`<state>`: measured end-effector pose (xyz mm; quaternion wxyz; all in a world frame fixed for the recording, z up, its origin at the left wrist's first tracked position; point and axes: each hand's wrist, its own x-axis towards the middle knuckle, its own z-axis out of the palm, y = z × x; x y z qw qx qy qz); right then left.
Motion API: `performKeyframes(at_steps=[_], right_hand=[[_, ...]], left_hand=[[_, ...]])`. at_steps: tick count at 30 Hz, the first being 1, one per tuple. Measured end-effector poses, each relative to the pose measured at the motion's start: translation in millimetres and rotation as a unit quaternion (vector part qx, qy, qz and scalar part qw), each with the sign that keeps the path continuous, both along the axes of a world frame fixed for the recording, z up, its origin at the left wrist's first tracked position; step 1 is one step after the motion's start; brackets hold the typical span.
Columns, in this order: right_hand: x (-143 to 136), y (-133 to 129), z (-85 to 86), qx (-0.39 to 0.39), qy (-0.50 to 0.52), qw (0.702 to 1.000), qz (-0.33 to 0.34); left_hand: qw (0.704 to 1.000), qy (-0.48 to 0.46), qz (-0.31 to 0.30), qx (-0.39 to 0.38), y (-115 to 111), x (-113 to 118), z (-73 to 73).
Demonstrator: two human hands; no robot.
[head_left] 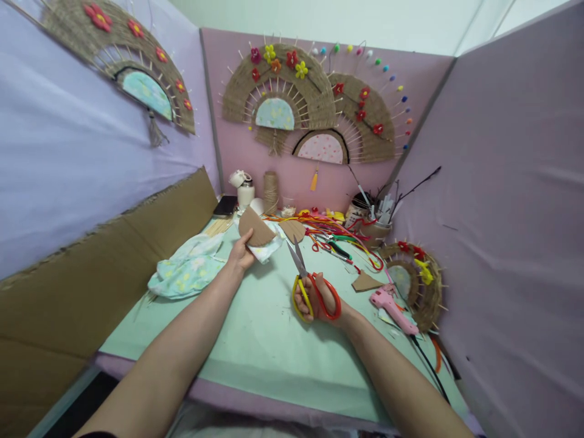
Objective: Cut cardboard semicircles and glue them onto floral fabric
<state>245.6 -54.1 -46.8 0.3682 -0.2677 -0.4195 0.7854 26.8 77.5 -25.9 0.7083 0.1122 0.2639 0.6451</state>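
Observation:
My left hand (243, 252) is closed on a semicircular piece of brown cardboard (256, 229), with patterned pale green fabric (268, 248) showing beneath it. In my right hand (314, 298) is a pair of scissors (298, 260) with one yellow and one red handle. The blades are slightly parted and point up and away from me, a short way right of the cardboard. A second rounded cardboard piece (292, 230) lies just beyond the blade tips. More of the floral fabric (189, 267) is bunched on the table left of my left hand.
A pink glue gun (393, 309) with a black cord and a cardboard scrap (365, 281) lie at right. Green-handled pliers (340, 249) and coloured pipe cleaners (337, 228) lie behind. A twine spool (271, 191) stands at the back. Woven fans (319, 91) hang on the back wall.

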Motion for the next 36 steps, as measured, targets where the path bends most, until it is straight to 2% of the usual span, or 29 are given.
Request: performKeyframes(at_steps=[14, 22, 25, 32, 36], right_hand=[[1, -3, 5.2, 0.003, -0.030, 1.000, -0.011], [1, 3, -7.8, 0.013, -0.037, 0.999, -0.036], [2, 3, -7.7, 0.006, -0.032, 0.998, -0.050], [4, 4, -3.9, 0.000, -0.036, 0.996, -0.078], [5, 7, -0.5, -0.005, -0.008, 0.997, -0.078]], left_hand=[[1.000, 0.009, -0.027, 0.014, -3, 2, -0.5], [0.998, 0.022, -0.045, 0.032, -7, 10, -5.6], [0.997, 0.034, -0.056, 0.038, -12, 16, -4.6], [0.988, 0.073, -0.102, 0.091, -22, 22, -1.3], [0.988, 0.099, -0.079, 0.093, -21, 21, -0.8]])
